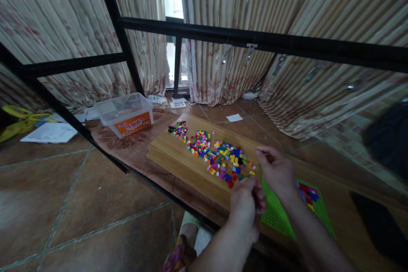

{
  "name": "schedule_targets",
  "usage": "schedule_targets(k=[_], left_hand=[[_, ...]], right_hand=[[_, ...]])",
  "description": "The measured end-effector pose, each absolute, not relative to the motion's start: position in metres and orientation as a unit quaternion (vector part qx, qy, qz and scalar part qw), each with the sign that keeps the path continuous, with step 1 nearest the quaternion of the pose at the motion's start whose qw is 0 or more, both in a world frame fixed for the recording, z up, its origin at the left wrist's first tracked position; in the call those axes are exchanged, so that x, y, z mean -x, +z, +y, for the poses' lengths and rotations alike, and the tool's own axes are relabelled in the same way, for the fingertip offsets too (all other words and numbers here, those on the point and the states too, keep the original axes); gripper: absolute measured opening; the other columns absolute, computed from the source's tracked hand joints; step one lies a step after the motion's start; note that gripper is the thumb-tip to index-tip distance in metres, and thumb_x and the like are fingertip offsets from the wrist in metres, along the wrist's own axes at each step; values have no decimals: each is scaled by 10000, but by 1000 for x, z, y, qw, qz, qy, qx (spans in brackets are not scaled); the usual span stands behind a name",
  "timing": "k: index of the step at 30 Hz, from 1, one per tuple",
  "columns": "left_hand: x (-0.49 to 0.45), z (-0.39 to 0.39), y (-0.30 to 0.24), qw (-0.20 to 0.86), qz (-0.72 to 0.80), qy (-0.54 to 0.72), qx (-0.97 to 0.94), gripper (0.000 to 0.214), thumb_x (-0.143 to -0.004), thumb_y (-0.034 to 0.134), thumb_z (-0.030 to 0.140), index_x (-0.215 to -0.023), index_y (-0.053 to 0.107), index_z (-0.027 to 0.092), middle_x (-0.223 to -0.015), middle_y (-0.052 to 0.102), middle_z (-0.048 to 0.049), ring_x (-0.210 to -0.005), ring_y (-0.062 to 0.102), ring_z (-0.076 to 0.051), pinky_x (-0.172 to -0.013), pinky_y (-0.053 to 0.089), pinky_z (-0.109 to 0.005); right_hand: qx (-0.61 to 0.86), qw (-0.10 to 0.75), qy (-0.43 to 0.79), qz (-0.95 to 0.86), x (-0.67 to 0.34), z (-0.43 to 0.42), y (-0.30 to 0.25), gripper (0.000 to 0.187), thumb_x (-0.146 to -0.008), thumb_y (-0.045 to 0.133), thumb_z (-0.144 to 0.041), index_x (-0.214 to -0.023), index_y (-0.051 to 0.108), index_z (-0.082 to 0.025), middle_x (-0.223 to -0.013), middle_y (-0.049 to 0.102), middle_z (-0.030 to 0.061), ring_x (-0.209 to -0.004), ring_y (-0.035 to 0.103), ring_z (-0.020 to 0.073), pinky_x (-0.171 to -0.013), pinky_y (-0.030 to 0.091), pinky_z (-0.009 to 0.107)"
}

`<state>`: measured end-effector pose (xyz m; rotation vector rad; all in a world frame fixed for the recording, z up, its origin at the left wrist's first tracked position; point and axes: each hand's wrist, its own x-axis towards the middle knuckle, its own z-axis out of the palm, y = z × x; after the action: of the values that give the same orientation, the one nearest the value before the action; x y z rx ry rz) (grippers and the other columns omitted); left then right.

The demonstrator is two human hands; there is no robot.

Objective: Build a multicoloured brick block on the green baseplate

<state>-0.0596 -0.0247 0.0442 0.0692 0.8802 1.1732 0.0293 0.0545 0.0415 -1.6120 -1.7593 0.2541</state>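
A long spread of small colourful toy bricks [223, 154] lies across the wooden board [172, 153]. At the near right end of the spread, my left hand [245, 200] is closed, its fingers curled beside a few loose bricks. My right hand [278, 172] is over the far left corner of a green baseplate [274, 212], thumb and fingers drawn together. Whatever either hand holds is too small or hidden to make out. On the baseplate's right part sits a cluster of red, blue, purple and yellow bricks [308, 195], partly behind my right forearm.
A clear plastic box [127, 108] with an orange label stands on the brown cloth at the left. A dark flat object [378, 223] lies at the right. Black metal bars [216, 33] cross in front of the curtains. Papers [49, 131] and a yellow bag [19, 125] are at far left.
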Motion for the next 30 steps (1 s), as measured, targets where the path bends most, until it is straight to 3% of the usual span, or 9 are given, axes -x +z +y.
schedule_targets(k=[3, 7, 10, 16, 27, 30], left_hand=[[64, -19, 39, 730, 374, 572, -28, 382, -751, 656, 516, -730, 548, 150, -547, 463, 48, -450, 391, -55, -451, 256, -195], [64, -17, 36, 756, 354, 550, -15, 311, -705, 663, 440, -730, 553, 150, -547, 466, 41, -448, 381, -55, -449, 215, -196], [60, -18, 33, 761, 348, 546, -20, 260, -719, 638, 394, -736, 569, 144, -548, 473, 34, -439, 377, -51, -437, 196, -192], [48, -15, 22, 772, 340, 536, -30, 303, -667, 659, 439, -690, 572, 149, -484, 473, 34, -360, 351, -51, -373, 169, -195], [37, -12, 7, 768, 323, 551, -35, 351, -631, 682, 486, -677, 579, 154, -442, 494, 24, -304, 358, -59, -323, 210, -196], [38, -10, 8, 752, 336, 566, -26, 388, -616, 691, 522, -658, 575, 154, -435, 487, 20, -307, 357, -57, -326, 198, -193]], right_hand=[[638, 295, 114, -702, -34, 96, 5, 276, -849, 516, -325, -976, 695, -157, -897, 735, 122, -785, 683, 239, -737, 523, 370], [618, 246, 106, -739, -26, 120, -19, 275, -820, 530, -257, -1033, 698, -213, -1046, 711, 105, -1032, 630, 247, -959, 437, 396], [611, 225, 99, -753, -25, 125, -26, 290, -812, 536, -247, -1055, 695, -235, -1094, 682, 100, -1113, 578, 252, -1022, 377, 414], [591, 221, 110, -768, -23, 122, -37, 351, -864, 464, -289, -1138, 657, -182, -1193, 639, 135, -1163, 546, 270, -1035, 369, 457], [553, 258, 179, -772, -8, 112, -26, 331, -929, 405, -368, -1068, 673, -232, -1100, 695, 75, -985, 658, 193, -871, 508, 342], [541, 264, 171, -780, 6, 136, -24, 322, -921, 442, -354, -1121, 655, -218, -1140, 684, 90, -1048, 636, 205, -937, 473, 356]])
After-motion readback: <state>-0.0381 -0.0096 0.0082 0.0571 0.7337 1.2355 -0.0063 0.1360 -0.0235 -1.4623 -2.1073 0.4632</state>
